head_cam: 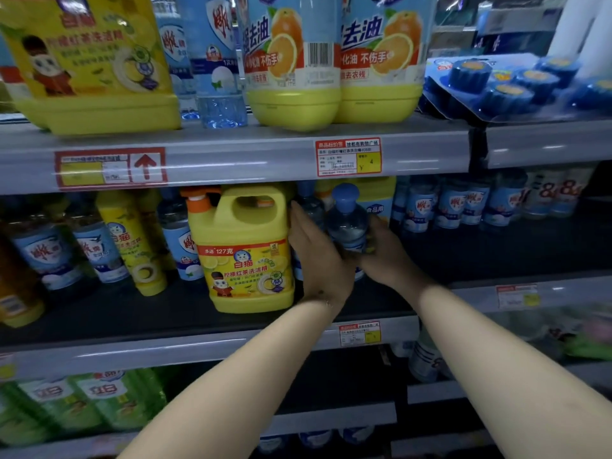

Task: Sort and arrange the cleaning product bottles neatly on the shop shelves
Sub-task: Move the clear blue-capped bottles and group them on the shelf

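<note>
Middle shelf [205,346], centre. Right hand [385,256] is wrapped around the lower body of a clear blue-capped bottle [347,223], closed grip; the bottle stands upright, long axis vertical, cap just under the upper shelf's edge. Left hand [316,256] lies flat, fingers extended, between that bottle and the yellow handled jug [246,250] at its left, palm toward the bottle and back of hand touching or nearly touching the jug; an open grip, holding nothing. The held bottle is right of the left hand and directly in the right hand, so the right hand carries the move; free slot seems to lie far and slightly left, where a second blue cap [306,190] shows behind. Count: one jug at front, one bottle in hand, probably one or two like bottles behind it, dim there. Row of about five blue-label bottles [463,203] further right; four or so leaning bottles [99,246] at left.
</note>
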Demonstrator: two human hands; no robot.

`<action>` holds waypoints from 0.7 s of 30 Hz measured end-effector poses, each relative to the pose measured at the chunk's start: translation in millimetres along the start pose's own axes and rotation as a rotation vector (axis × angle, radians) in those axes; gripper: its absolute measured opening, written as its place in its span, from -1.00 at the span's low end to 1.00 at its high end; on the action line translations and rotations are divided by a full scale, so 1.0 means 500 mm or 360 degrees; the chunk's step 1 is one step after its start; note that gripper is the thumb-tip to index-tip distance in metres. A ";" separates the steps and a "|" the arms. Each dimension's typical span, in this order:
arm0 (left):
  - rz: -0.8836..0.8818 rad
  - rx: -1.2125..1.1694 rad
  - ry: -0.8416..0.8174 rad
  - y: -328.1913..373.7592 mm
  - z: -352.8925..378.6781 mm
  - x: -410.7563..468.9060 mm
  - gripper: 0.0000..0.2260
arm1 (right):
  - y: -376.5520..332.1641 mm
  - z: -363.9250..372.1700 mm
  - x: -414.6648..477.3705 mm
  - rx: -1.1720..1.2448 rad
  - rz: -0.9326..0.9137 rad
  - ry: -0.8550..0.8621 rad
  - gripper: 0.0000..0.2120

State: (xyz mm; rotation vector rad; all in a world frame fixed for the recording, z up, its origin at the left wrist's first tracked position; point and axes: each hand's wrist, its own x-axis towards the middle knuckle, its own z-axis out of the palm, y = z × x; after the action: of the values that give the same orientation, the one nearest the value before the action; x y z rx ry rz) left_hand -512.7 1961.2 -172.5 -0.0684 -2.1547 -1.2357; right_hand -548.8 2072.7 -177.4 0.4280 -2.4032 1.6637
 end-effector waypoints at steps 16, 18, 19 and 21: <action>0.0078 0.0136 0.0102 -0.025 0.032 0.025 -0.37 | 0.016 -0.031 0.000 0.0041 0.0089 0.0027 -0.14; 0.0158 0.0010 0.0098 -0.037 0.023 0.027 -0.42 | 0.010 -0.034 -0.013 0.0029 0.0088 0.0034 -0.17; 0.0224 -0.0063 0.0088 -0.045 0.018 0.025 -0.43 | 0.007 -0.036 -0.021 0.0034 0.0084 0.0042 -0.20; 0.0322 -0.0251 0.0046 -0.059 0.004 0.016 -0.42 | 0.008 -0.039 -0.034 0.0056 0.0073 0.0032 -0.26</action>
State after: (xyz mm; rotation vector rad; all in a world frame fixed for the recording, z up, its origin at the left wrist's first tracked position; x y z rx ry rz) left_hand -530.3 1944.0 -191.2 -0.3254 -1.9684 -1.2765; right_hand -534.2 2094.3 -179.4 0.3627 -2.3899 1.7236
